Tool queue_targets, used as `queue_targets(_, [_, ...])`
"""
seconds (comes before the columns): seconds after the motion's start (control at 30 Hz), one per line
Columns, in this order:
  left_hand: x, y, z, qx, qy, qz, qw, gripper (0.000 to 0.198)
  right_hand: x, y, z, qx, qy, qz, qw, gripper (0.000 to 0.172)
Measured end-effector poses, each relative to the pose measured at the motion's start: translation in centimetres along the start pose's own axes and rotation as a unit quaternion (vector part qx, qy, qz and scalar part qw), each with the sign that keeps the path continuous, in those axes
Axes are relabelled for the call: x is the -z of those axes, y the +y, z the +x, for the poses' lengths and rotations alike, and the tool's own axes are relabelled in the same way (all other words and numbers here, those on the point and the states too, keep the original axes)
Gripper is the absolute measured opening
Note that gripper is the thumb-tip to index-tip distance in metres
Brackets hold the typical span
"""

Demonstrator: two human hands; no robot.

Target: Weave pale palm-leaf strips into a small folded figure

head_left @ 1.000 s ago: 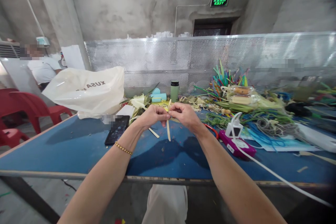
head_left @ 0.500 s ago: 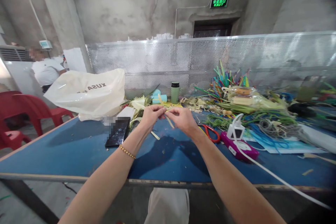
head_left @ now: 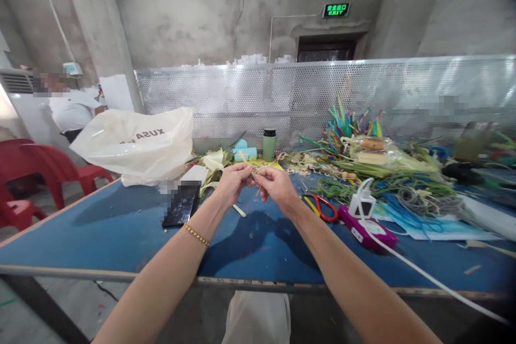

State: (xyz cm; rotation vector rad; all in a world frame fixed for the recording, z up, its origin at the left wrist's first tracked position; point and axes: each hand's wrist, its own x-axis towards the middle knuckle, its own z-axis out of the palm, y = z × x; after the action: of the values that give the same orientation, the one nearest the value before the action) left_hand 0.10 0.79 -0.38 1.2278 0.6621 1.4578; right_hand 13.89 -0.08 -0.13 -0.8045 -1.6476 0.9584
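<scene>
My left hand (head_left: 233,184) and my right hand (head_left: 274,186) meet above the blue table (head_left: 121,231), fingers pinched together on a thin pale leaf strip (head_left: 244,158). One end of the strip pokes up behind my left fingers; the rest is mostly hidden between the two hands. A gold bracelet (head_left: 196,234) is on my left wrist. Another pale strip (head_left: 239,210) lies on the table just under my left hand.
A black phone (head_left: 181,202) lies left of my hands, a white plastic bag (head_left: 137,143) behind it. Red-handled scissors (head_left: 321,207), a purple power strip (head_left: 367,227) with white cable, a green bottle (head_left: 269,144) and heaps of coloured strips sit right. A person stands far left by red chairs (head_left: 36,169).
The strip hung down long between my hands a second ago; it now is drawn up and mostly hidden in my fingers. My hands moved slightly away from me, still together.
</scene>
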Motion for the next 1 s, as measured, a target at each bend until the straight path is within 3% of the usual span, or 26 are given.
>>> queue_targets(0.5, [-0.25,-0.01,0.04,-0.016,0.037,0.025,0.999,0.015,0.05,-0.22,-0.02,0.006,-0.023,0.004,1.000,0.024])
queue_targets(0.73, [-0.68,-0.15,0.10,-0.072,0.062,0.109,0.990,0.017,-0.16,-0.28,0.02,-0.014,0.025,-0.001,1.000,0.027])
queue_targets(1.0, [-0.60,-0.68,0.33,-0.122,0.071,0.127,0.982,0.015,-0.38,0.33,0.33,0.008,0.026,0.014,1.000,0.025])
